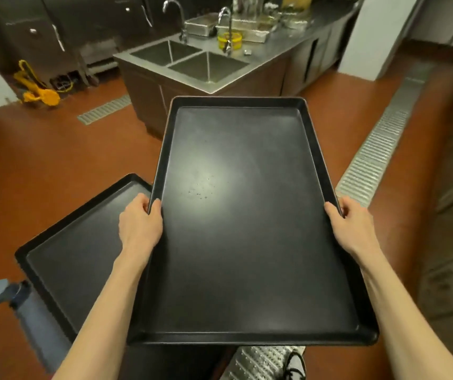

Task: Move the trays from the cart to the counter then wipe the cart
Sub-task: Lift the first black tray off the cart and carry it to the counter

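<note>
Tray (247, 215), unlabelled, left hand (140, 223) and right hand (354, 226) grips clamping its rims

Red-brown floor (41, 165) with metal drain grates (379, 149); a steel double sink (189, 60) and dark cabinets (41, 31) stand beyond.

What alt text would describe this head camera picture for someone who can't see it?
Two bare hands, left hand and right hand, grip the long sides of a large black tray above a red floor. A second black tray lies lower left; a steel double sink stands ahead.

A black tray (241, 215) is held level in the air; another black tray (82, 242) lies on the cart (27, 325).
</note>
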The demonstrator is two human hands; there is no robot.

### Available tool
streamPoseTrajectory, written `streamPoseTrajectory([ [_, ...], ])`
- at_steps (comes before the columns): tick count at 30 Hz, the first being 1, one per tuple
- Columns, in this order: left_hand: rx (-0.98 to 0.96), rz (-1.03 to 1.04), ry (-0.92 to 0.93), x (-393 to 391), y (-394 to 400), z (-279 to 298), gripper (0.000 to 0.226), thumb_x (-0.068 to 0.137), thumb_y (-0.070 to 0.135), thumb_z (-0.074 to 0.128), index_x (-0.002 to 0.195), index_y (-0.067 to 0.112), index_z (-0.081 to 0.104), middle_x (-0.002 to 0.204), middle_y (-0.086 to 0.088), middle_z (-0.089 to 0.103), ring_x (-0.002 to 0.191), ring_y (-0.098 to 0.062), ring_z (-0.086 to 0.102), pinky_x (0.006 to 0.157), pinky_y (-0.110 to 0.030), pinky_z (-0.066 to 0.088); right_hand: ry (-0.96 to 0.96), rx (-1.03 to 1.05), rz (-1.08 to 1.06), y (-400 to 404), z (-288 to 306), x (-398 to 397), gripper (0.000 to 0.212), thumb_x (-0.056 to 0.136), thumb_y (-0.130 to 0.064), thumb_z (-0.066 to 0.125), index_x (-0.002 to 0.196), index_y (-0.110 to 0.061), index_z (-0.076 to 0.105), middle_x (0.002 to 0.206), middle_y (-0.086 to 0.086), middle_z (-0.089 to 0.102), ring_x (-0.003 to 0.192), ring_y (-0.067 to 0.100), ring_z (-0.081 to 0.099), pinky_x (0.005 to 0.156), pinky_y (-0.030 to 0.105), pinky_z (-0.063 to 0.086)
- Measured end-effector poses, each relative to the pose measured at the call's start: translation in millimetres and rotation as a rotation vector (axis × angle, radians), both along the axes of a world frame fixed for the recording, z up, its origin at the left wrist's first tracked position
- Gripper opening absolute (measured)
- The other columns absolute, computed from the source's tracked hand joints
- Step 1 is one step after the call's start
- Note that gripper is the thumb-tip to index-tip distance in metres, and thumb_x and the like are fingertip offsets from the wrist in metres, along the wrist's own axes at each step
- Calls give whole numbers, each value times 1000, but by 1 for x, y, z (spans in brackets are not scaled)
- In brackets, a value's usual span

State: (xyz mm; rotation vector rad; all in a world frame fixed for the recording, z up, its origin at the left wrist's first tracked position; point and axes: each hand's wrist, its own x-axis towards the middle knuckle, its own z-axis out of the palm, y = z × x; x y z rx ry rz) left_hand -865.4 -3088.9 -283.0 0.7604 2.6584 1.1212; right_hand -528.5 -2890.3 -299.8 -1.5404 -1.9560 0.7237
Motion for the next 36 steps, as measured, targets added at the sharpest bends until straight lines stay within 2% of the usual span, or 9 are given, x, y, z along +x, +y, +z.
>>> streamPoseTrajectory([
  [5, 17, -224, 30, 58, 69, -1, 40, 104, 26, 56, 71, 10, 39, 67, -9, 49, 69, -35, 47, 63, -42, 35, 40, 44, -238, -13, 7, 102, 44, 100, -27, 61, 71, -14, 31, 64, 6, 38, 60, 21, 32, 57, 38, 28],
  [8, 46, -399, 55, 116, 120, 4, 41, 104, 24, 58, 70, 7, 41, 65, -10, 47, 67, -34, 44, 62, -42, 30, 37, 56, -404, -22, 12, 172, 44, 100, -28, 60, 70, -15, 29, 63, 3, 36, 59, 20, 33, 56, 31, 31],
  [14, 94, -679, 59, 260, 211, 15, 43, 104, 24, 58, 68, 11, 37, 63, -7, 46, 62, -29, 42, 63, -40, 28, 73, 67, -706, -41, 17, 310, 45, 99, -24, 60, 70, -18, 27, 63, 1, 29, 59, 20, 26, 55, 32, 28],
  [16, 105, -760, 47, 322, 241, 15, 42, 103, 25, 59, 70, 7, 39, 65, -8, 47, 67, -34, 44, 67, -40, 32, 78, 75, -808, -50, 17, 364, 44, 99, -22, 60, 70, -17, 27, 63, 3, 28, 60, 21, 23, 52, 25, 26],
  [20, 111, -891, 22, 427, 284, 10, 38, 102, 29, 59, 81, -1, 49, 73, -13, 56, 77, -39, 54, 71, -46, 42, 68, 69, -961, -69, 17, 451, 44, 99, -23, 59, 71, -16, 27, 64, 3, 28, 60, 21, 22, 52, 26, 27],
  [24, 104, -1007, 18, 530, 308, -1, 39, 101, 26, 60, 75, 2, 43, 68, -10, 52, 75, -39, 51, 69, -43, 37, 72, 50, -1131, -91, 8, 530, 49, 98, -30, 62, 68, -18, 24, 62, 1, 24, 60, 22, 21, 54, 38, 26],
  [27, 113, -1124, 16, 603, 313, -7, 43, 100, 22, 61, 68, 12, 33, 63, -6, 42, 68, -33, 41, 66, -42, 32, 32, 31, -1259, -116, -5, 578, 54, 100, -40, 59, 66, -18, 23, 60, 2, 24, 59, 24, 22, 52, 37, 26],
  [30, 108, -1235, 1, 662, 315, -18, 42, 101, 21, 61, 70, 13, 33, 63, -5, 38, 62, -26, 35, 63, -41, 28, 10, 0, -1375, -143, -22, 613, 53, 102, -39, 54, 64, -16, 25, 56, 3, 28, 59, 29, 27, 54, 40, 28],
  [36, 65, -1467, -23, 771, 327, -44, 43, 102, 24, 60, 68, 15, 34, 62, -1, 43, 63, -24, 41, 67, -42, 36, 4, -54, -1618, -194, -55, 653, 52, 104, -37, 52, 64, -13, 30, 55, 8, 37, 61, 36, 35, 58, 41, 30],
])
